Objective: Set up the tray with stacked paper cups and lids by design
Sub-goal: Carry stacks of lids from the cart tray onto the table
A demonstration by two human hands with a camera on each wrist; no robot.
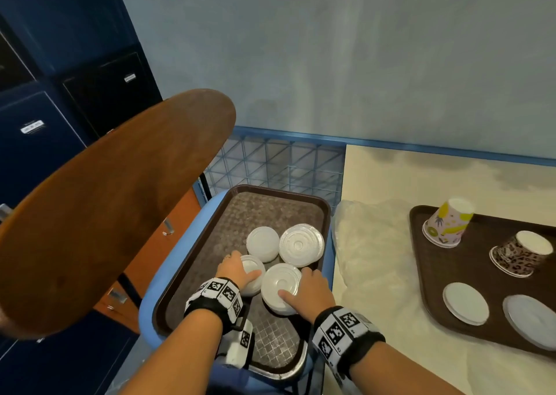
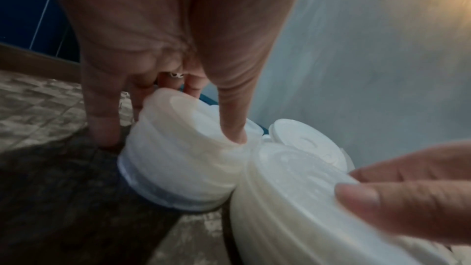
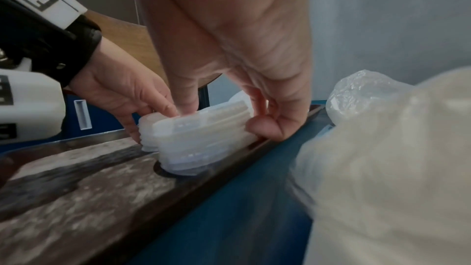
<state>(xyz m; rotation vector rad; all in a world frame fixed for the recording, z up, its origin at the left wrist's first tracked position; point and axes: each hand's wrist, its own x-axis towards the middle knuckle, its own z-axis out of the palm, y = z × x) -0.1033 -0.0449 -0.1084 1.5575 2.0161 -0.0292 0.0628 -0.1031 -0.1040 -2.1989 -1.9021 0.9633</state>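
Left hand (image 1: 234,269) and right hand (image 1: 313,289) are each gripping a lid stack (image 1: 281,288) near the tray's (image 1: 180,277) right edge.
Stacks are likely behaving as light, slippery, flexible plastic; gripping low on the sides is safest.

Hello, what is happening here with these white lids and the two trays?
A person is sorting lids. The left hand grips one stack of white lids and the right hand grips another, both on the brown tray resting on a blue chair. Two more lid stacks stand behind. The second tray, on the table, holds two upturned patterned cups and two lids.
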